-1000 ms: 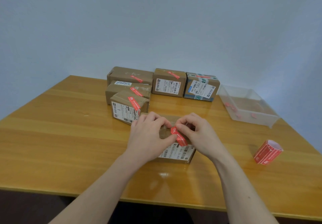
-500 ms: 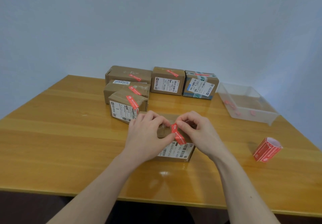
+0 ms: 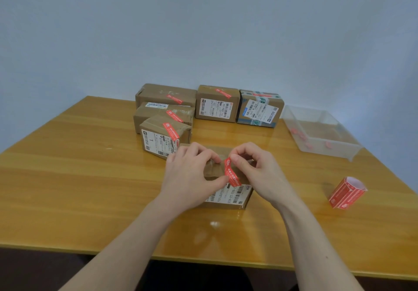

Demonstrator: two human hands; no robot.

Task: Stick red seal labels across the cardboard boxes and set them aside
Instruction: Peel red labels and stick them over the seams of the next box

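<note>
**Seal label going onto near box; five boxes at the back carry seals**

Pale blue-grey wall behind a glossy yellow wooden table (image 3: 67, 177).

Five cardboard boxes stand grouped at the table's far side. Each carries a red seal label with white print too small to read. The front one (image 3: 162, 138) has a white shipping label bearing a large "1" and barcodes. The rightmost (image 3: 260, 108) has green-printed tape and a white label.

A clear plastic tray (image 3: 321, 132) sits at far right with small pink scraps inside. A roll of red labels (image 3: 346, 192) lies near the right edge, apart from the tray.

The box being worked on (image 3: 228, 197) lies at centre near the person. Its white label reads partly "2-602-12-815".

The red seal label (image 3: 231, 173) runs diagonally over its top edge. The left hand (image 3: 192, 177) grips the box, thumb tip at the label's lower part. The right hand (image 3: 255, 173), fingers curled, pinches the label's upper end.
</note>
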